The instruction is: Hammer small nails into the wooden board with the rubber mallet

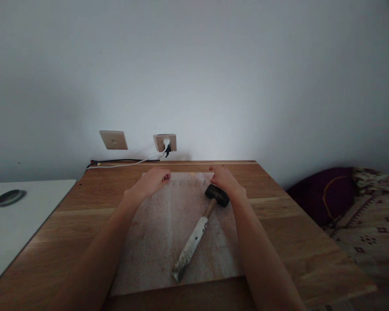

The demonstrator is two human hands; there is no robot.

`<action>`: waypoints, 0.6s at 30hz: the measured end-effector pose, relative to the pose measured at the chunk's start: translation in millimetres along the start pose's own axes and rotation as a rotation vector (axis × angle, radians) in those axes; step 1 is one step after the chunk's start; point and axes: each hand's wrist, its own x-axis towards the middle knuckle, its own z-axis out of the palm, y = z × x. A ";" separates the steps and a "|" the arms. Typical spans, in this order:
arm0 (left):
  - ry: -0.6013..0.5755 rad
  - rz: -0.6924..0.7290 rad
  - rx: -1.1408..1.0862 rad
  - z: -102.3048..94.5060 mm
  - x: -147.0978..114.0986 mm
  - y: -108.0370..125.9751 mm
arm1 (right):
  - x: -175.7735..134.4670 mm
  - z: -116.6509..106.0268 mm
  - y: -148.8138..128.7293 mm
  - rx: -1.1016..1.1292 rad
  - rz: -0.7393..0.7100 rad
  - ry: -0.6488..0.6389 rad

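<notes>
A pale, thin wooden board point(155, 242) lies on the wooden table, with several small dark marks or nails along its far edge, too small to tell. My left hand point(152, 180) is closed at the board's far left corner, fingers curled over the edge. At the far right corner, my right hand point(225, 179) is likewise closed on the board. A hammer point(194, 242) with a black head and a white-coated, worn handle rests diagonally on the board. Its head is beside my right wrist, and its handle points toward me.
The wooden table point(81, 224) meets a white wall with a socket point(171, 140) and a wall plate point(113, 140). Cables point(126, 164) run along the table's back edge. On the left, a white surface point(35, 220) holds a dark round object point(10, 197); patterned fabric point(372, 233) lies on the right.
</notes>
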 end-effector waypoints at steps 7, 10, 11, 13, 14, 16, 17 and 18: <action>0.031 -0.003 -0.084 2.7 3.0 -2.5 | -1.6 -9.0 -7.3 0.091 -0.040 0.065; 0.101 -0.047 -0.377 11.7 9.6 -0.8 | -4.7 -21.3 -17.4 0.173 -0.113 0.087; 0.127 -0.083 -0.540 16.3 11.9 1.4 | -5.9 -25.5 -21.8 0.203 -0.142 0.094; 0.146 -0.167 -0.928 26.9 16.2 8.1 | -8.5 -33.4 -31.7 0.258 -0.195 0.119; 0.137 -0.212 -1.119 32.1 17.9 12.6 | -10.1 -36.8 -37.0 0.294 -0.218 0.140; 0.101 -0.312 -1.427 40.8 20.8 22.6 | -13.6 -42.6 -48.5 0.385 -0.252 0.195; 0.079 -0.366 -1.535 43.6 21.9 27.9 | -15.7 -44.7 -54.5 0.432 -0.268 0.223; 0.072 -0.418 -1.622 45.4 22.7 33.1 | -17.8 -46.2 -60.7 0.477 -0.285 0.246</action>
